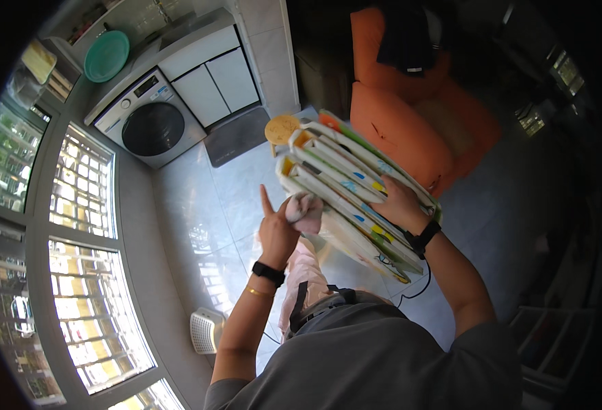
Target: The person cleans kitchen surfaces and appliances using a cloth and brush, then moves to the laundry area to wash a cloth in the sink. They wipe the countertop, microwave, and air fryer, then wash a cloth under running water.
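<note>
A folded foam play mat [352,192] with coloured prints stands at an angle before me, its layers pressed together like an accordion. Over its upper folds lies my right hand [401,205], gripping the layers. My left hand [278,230] holds a crumpled pinkish cloth [305,211], with the index finger stretched out. The cloth is close to the mat's near left corner; whether they touch, I cannot tell. Below the cloth, the mat's outer panel looks pale and partly blurred by glare.
A round wooden stool [281,129] stands just beyond the mat, and an orange sofa [398,128] to its right. Further back are a washing machine [152,123], a dark floor mat [236,136] and a green basin [107,56]. A white perforated basket [206,330] sits by the window wall.
</note>
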Available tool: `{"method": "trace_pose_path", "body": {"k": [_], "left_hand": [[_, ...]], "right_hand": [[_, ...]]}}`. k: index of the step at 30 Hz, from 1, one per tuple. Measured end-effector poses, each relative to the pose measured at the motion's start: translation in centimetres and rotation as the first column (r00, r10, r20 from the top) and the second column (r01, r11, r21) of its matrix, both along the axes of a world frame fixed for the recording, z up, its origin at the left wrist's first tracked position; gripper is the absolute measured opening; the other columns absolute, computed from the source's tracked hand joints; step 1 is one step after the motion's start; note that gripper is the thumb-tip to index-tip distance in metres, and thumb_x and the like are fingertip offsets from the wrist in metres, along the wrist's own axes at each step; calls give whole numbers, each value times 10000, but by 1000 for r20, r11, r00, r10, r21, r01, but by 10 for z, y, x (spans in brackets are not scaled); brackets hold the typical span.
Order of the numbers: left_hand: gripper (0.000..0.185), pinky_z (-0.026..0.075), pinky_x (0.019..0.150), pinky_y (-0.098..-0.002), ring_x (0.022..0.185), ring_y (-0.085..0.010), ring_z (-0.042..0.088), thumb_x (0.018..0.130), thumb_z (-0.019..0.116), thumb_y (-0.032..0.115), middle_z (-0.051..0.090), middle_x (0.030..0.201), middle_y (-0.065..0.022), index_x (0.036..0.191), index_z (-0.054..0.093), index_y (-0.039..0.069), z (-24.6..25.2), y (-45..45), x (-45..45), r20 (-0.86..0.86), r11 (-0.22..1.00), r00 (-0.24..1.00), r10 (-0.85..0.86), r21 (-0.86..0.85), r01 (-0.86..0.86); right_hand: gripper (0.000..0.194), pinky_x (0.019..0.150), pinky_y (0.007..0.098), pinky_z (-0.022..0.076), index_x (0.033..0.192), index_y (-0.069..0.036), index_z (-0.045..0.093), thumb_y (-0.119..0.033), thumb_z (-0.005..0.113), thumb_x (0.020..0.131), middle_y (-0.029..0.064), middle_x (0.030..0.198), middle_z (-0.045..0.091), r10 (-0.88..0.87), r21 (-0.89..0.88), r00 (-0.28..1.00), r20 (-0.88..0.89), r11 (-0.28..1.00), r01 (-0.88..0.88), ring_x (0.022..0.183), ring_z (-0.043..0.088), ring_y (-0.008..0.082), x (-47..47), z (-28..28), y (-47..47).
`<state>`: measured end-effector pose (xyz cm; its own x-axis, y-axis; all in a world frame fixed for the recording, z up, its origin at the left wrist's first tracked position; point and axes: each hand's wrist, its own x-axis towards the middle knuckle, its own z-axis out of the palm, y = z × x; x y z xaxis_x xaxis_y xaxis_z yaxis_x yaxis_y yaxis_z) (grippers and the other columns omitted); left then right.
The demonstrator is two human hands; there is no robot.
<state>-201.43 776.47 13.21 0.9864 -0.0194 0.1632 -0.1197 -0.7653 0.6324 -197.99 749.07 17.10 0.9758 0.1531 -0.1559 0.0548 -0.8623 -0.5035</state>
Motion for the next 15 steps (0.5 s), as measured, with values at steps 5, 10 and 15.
{"method": "trace_pose_path", "body": {"k": [5, 10, 15], "left_hand": [[361, 485, 759, -309, 856, -235, 627, 724, 702, 234, 645, 922, -134, 1018, 608, 48, -52, -49, 148, -235, 823, 928, -290, -556, 116], [509, 449, 839, -298, 961, -161, 553, 707, 725, 153, 584, 1055, -70, 1155, 525, 16, -81, -74, 234, -314, 469, 589, -745, -874, 127], [528, 435, 865, -299, 996, -159, 536, 722, 734, 191, 569, 1092, -64, 1174, 517, 26, -93, -78, 272, -100, 297, 480, -871, -887, 353]], "right_hand": [[651, 874, 408, 426, 1243, 17, 428, -298, 680, 731, 204, 1163, 538, -312, -171, 937, 155, 926, 337, 1048, 527, 348, 76, -52, -24], [516, 807, 379, 453, 1136, -13, 519, -254, 701, 717, 183, 1055, 595, -468, 17, 882, 62, 884, 468, 976, 573, 327, 146, -73, -36], [424, 751, 398, 463, 991, -21, 556, -287, 705, 696, 185, 955, 616, -439, -70, 869, 229, 883, 465, 894, 589, 345, 185, -78, -30]]}}
